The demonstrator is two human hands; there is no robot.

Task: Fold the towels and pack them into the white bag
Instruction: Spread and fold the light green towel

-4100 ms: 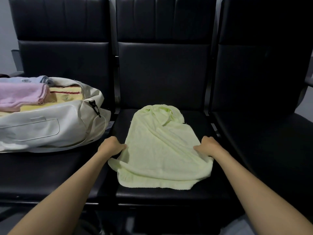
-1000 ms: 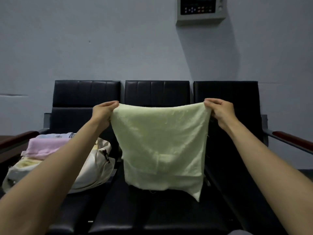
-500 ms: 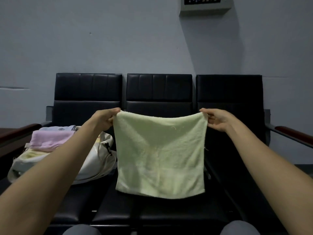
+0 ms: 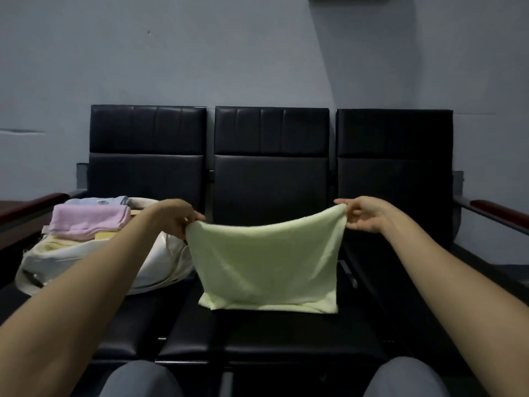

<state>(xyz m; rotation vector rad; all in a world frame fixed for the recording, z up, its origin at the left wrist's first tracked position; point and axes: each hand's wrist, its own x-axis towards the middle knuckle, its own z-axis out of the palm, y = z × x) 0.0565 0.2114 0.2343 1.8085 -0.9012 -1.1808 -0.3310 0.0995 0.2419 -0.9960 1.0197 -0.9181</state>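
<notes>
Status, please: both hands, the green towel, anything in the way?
Left hand, right hand: each pinches a top corner of green towel. Lower edge on middle seat. Nothing blocks white bag.

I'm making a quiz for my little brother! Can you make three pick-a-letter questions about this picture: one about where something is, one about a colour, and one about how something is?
1. Where is the white bag?
A) on the left seat
B) on the middle seat
C) on the floor

2. What colour is the towel being held?
A) pink
B) pale green
C) blue

3. How is that towel?
A) balled up
B) packed in the bag
C) held up by its top corners

Answers:
1 A: the bag sits on the left seat.
2 B: the cloth is pale green.
3 C: the left hand and right hand each pinch a top corner.
</notes>
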